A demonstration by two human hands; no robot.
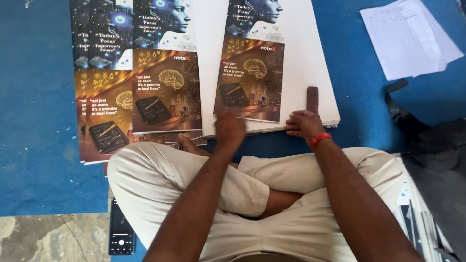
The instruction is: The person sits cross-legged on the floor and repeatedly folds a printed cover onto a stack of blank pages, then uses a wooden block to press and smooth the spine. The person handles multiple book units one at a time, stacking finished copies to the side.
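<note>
I sit cross-legged on a blue mat. A stack of white sheets lies in front of my knees. On it rests a printed cover in dark blue and brown with a brain picture. My left hand is blurred at the cover's near edge, fingers curled on that edge. My right hand, with a red band at the wrist, rests on the near edge of the white stack and holds nothing. A small brown block lies on the stack just beyond its fingers.
A fanned pile of the same printed covers lies to the left. Loose white papers sit at the far right, with a dark bag nearer. A black phone lies by my left thigh. More stacked sheets edge the right.
</note>
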